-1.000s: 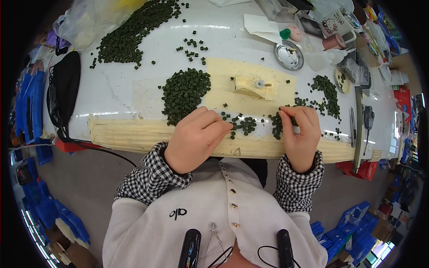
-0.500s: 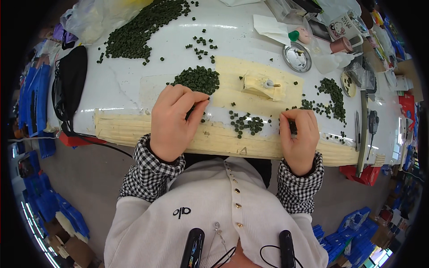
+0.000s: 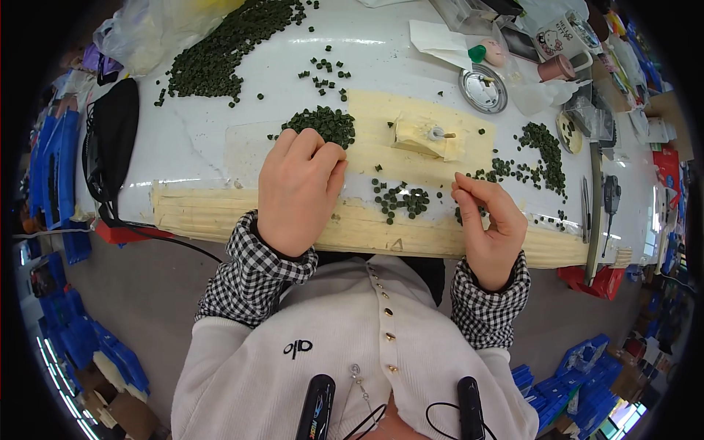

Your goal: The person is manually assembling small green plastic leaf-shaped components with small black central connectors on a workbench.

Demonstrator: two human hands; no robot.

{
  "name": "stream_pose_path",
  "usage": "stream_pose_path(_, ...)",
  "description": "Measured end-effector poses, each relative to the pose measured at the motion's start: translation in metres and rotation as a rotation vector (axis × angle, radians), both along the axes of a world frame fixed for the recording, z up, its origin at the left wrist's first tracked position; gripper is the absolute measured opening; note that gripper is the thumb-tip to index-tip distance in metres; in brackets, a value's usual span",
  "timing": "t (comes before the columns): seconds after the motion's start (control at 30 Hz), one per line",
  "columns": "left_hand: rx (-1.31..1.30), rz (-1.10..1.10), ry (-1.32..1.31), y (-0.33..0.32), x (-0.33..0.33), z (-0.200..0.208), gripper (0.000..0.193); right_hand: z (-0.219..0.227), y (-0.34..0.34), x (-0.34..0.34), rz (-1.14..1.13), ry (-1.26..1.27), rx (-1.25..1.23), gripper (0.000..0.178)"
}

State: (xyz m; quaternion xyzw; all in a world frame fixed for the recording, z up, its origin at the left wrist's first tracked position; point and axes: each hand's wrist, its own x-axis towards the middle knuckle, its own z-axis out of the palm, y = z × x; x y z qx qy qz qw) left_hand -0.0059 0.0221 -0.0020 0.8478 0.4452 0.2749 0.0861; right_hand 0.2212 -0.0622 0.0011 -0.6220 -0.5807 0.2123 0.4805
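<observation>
My left hand [image 3: 299,194] is closed with its fingers bent downward at the near side of a small heap of dark green pieces [image 3: 323,126]. Whatever its fingertips hold is hidden. My right hand [image 3: 495,227] is closed in a pinch, thumb and forefinger tips almost together; anything between them is too small to make out. Loose green pieces [image 3: 403,202] lie between my hands, and a few show beside the right thumb. Beyond, on a yellowish taped sheet [image 3: 374,125], stands a tape-covered block [image 3: 422,141] with a small metal post [image 3: 438,134].
A large heap of green pieces [image 3: 213,66] spreads at the far left near a plastic bag [image 3: 158,33]. Another pile [image 3: 544,150] lies right, near a round metal lid [image 3: 483,89], a mug [image 3: 561,37] and tweezers [image 3: 586,213]. A black cloth item [image 3: 114,139] is at left.
My left hand has turned, its fingers now bent downward, and the dark piece seen at its fingertips is out of sight. The right hand's pinching fingertips have moved slightly left and up.
</observation>
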Motion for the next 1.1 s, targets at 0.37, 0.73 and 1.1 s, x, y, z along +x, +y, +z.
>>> stream_pose_path(0.37, -0.151, 0.048, -0.253, -0.001, -0.006, 0.008, 0.009, -0.003, -0.007, 0.002, 0.177, 0.826, -0.187, 0.02)
stream_pose_path(0.73, -1.204, -0.276, -1.206, -0.016, -0.005, 0.016, 0.016, -0.006, -0.005, -0.012, 0.337, 1.089, -0.224, 0.018)
stream_pose_path(1.1, -1.353, -0.271, -1.319, -0.027, 0.01, 0.011, 0.023, 0.01, -0.005, -0.033, 0.292, 0.799, -0.102, 0.02)
